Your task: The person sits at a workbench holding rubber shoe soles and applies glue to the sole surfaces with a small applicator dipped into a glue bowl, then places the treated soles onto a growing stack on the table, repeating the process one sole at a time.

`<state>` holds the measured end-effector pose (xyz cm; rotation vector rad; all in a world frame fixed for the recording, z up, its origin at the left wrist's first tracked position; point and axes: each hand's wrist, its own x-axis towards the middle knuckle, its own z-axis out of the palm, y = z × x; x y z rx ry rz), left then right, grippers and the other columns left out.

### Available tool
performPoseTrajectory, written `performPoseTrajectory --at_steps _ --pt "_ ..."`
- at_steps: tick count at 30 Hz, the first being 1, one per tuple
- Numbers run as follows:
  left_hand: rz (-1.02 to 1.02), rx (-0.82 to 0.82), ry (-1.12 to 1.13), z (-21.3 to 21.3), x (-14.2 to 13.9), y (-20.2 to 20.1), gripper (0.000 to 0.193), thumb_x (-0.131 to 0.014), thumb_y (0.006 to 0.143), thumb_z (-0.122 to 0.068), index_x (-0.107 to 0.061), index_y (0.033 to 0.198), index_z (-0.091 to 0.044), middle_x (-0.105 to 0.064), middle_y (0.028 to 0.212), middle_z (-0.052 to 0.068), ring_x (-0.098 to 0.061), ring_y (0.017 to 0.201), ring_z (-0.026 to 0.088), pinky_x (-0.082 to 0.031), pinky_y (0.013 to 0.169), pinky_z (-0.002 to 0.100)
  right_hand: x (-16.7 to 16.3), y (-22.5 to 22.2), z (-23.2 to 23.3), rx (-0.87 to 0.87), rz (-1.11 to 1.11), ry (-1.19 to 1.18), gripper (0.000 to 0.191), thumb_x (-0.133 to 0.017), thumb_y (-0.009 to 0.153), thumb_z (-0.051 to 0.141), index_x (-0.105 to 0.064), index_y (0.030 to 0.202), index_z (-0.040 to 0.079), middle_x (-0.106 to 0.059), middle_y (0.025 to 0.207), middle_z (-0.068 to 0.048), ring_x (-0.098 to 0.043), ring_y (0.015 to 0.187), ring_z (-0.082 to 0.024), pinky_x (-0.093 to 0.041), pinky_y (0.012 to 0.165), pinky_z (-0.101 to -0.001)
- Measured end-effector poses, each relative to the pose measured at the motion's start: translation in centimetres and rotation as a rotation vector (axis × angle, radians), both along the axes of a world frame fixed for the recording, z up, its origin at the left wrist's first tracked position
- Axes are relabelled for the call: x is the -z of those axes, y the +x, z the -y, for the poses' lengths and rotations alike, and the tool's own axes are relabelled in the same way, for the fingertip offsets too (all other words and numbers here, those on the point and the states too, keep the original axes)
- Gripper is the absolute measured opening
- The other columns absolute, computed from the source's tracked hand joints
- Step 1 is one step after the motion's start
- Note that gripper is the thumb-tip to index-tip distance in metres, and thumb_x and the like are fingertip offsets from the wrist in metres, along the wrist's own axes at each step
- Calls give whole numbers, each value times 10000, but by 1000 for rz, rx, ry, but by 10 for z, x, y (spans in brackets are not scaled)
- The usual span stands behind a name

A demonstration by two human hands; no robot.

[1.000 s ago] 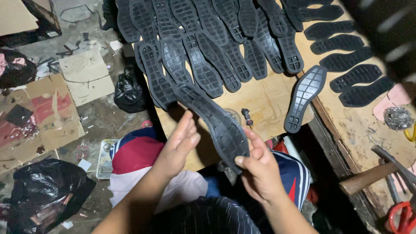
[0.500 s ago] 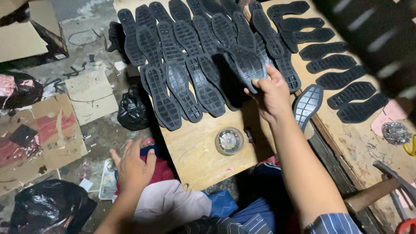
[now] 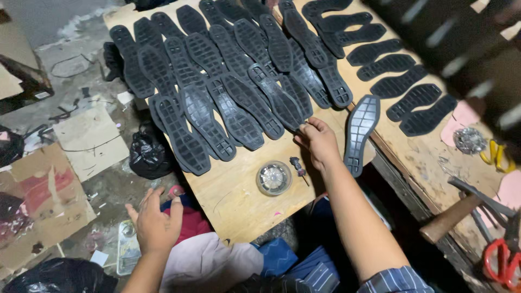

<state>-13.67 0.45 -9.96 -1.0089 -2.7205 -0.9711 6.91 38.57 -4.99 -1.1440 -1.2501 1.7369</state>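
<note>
The right hand [image 3: 319,142] pinched the heel of a black rubber sole [image 3: 277,97], aligning it among overlapped rows on the plywood board [image 3: 239,203]; the left hand [image 3: 156,225], spread and empty, hovered below the board

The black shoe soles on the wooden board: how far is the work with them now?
Done: many black shoe soles lie in overlapping rows on the wooden board. In hand: the right hand touches the end of one sole in the row; the left hand hovers open and empty. Left: one sole hangs over the board's edge, apart from the rows; the small tin and brush lie unused.
</note>
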Motion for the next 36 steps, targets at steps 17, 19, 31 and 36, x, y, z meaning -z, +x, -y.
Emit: performPoseTrajectory --at_steps 17,19,31,36 --pt "-51 63 26 -9 -24 8 490 -663 958 -373 -642 1302 -25 -650 1323 226 -581 1290 395 -205 1232 613 17 125 9 336 848 617 800 -866 776 292 -488 1398 -39 -653 1114 -184 -638 1020 -330 -508 901 -435" --pt "-120 128 94 -6 -29 13 445 -656 946 -305 -633 1288 -22 -662 1319 204 -587 1297 384 -202 1222 618 6 130 13 324 401 467 726 -801 872 210 -434 1448 -36 -677 1101 -157 -641 984 -250 -519 886 -367" --pt "2365 609 506 -18 -77 143 800 -478 940 -580 -420 1453 31 -617 1324 291 -622 1186 463 -488 1018 575 -86 136 173 -903 45 294 613 -773 815 54 -556 1387 14 -664 1364 -111 -639 1199 -178 -492 1029 -341" --pt "2407 833 823 -6 -102 139 749 -524 1007 -393 -240 1622 -73 -366 1594 205 -475 1385 424 -427 1137 577 -56 99 127 -372 422 642 340 -671 934 217 -697 1239 69 -743 1193 -108 -703 1098 -212 -527 977 -333"
